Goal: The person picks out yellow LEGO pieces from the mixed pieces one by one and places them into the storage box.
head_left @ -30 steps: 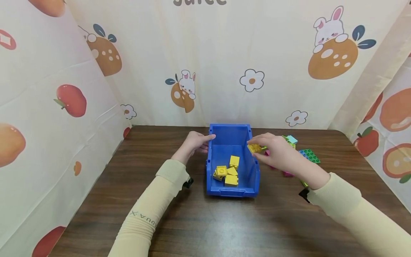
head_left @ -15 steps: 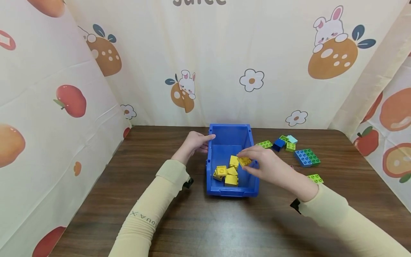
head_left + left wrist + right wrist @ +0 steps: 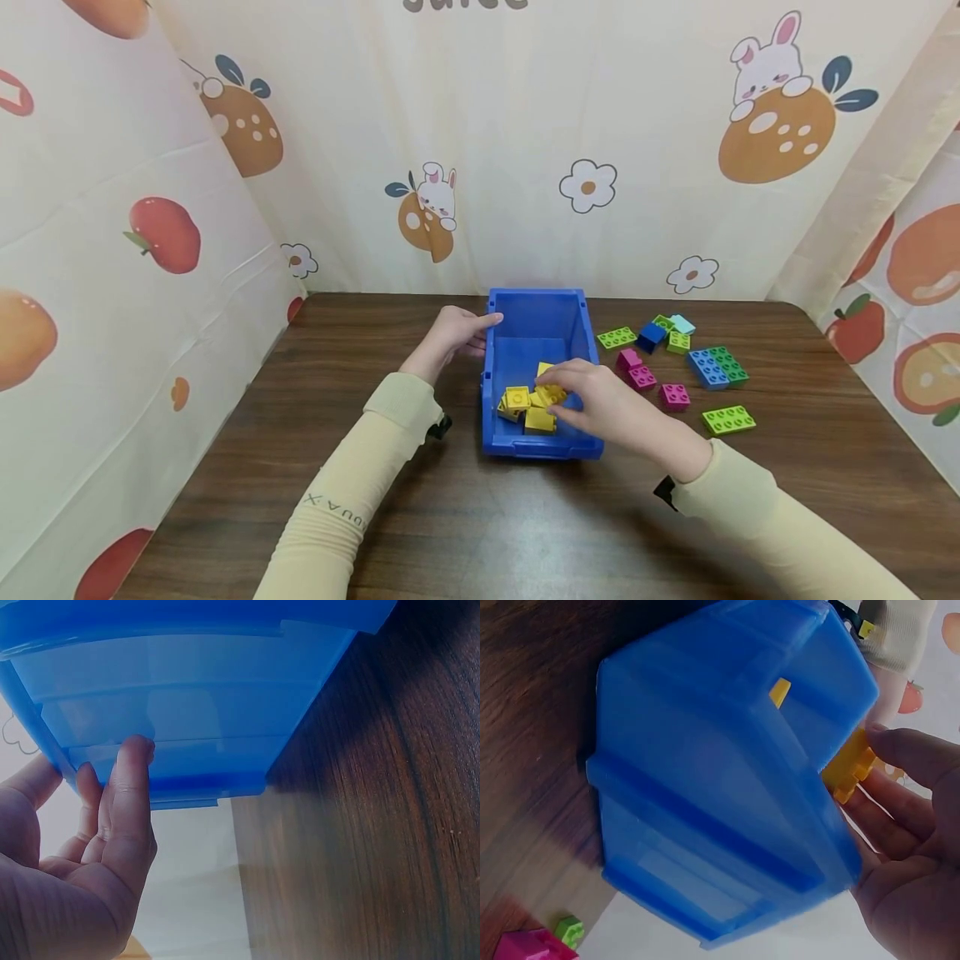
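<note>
A blue plastic bin stands on the table in the head view, with several yellow toy bricks lying at its front end. My left hand holds the bin's left wall, thumb over the rim and fingers along the outside; the left wrist view shows those fingertips against the wall. Inside the bin's outline, close over the pile, my right hand pinches a yellow toy brick between thumb and fingers. In the right wrist view the bin's wall partly hides that brick.
Right of the bin lie loose bricks: several magenta ones, lime green ones, a dark blue one, a light blue one beside a green one. A printed curtain hangs behind the table.
My right hand has moved left and down from the bin's right rim to over the yellow pile, carrying the yellow brick. My left hand has stayed on the bin.
</note>
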Action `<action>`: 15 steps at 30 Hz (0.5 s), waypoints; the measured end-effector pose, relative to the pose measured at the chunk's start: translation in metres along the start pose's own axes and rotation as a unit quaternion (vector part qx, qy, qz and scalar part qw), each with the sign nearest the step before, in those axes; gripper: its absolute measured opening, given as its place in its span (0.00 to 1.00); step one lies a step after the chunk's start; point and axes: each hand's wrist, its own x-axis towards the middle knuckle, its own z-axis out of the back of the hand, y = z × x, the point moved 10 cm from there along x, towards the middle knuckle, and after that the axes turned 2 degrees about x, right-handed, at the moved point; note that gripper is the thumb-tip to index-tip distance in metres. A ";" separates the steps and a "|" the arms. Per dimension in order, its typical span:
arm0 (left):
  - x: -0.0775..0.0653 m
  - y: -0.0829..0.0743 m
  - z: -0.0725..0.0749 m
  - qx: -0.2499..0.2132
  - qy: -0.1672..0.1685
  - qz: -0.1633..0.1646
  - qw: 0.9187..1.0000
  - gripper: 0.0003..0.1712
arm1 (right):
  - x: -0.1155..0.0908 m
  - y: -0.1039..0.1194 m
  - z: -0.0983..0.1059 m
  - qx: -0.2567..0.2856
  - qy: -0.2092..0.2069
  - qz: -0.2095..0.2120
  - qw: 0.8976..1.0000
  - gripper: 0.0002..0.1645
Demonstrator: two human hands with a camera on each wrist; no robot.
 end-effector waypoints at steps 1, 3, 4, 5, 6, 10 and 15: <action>0.000 0.000 0.000 0.000 0.000 0.000 1.000 0.27 | 0.000 0.000 -0.002 -0.002 0.004 0.001 1.000 0.21; 0.000 0.000 -0.001 0.000 0.001 0.000 1.000 0.27 | 0.001 0.000 -0.007 -0.009 0.013 0.000 1.000 0.20; 0.000 0.000 -0.001 -0.001 0.001 0.001 1.000 0.27 | 0.001 0.000 -0.009 -0.017 0.018 -0.002 1.000 0.20; 0.001 0.000 -0.001 -0.001 0.001 0.001 1.000 0.27 | 0.002 0.000 -0.011 -0.026 0.022 -0.001 0.999 0.20; 0.001 0.000 -0.001 0.000 0.000 0.001 1.000 0.27 | 0.002 0.000 -0.013 -0.035 0.027 -0.002 0.999 0.21; 0.000 0.000 -0.001 0.001 0.000 0.001 1.000 0.27 | 0.004 0.002 -0.021 -0.067 0.042 -0.001 0.997 0.22; -0.001 0.000 0.000 0.000 -0.001 0.001 1.000 0.27 | 0.006 0.004 -0.030 -0.082 0.067 0.000 0.994 0.21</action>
